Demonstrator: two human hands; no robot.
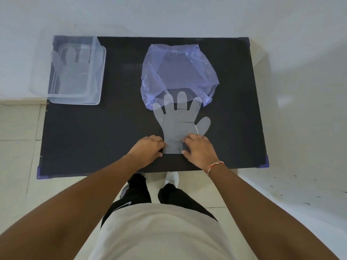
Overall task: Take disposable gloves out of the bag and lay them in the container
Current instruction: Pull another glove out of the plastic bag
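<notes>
Grip: left hand and right hand sit at either edge of the cuff, fingers curled. Each seems to pinch the thin film, neither is spread.
Glove: the clear glove lies flat on the table, reaching away from both hands. Its fingertips overlap the mouth of the bag just beyond.
Container: the container is well off to the far left of the left hand, with a second glove flat inside.
Doing it well: I'd say raise both cuff corners evenly and keep the film taut, so it neither folds nor drags the bag along.
</notes>
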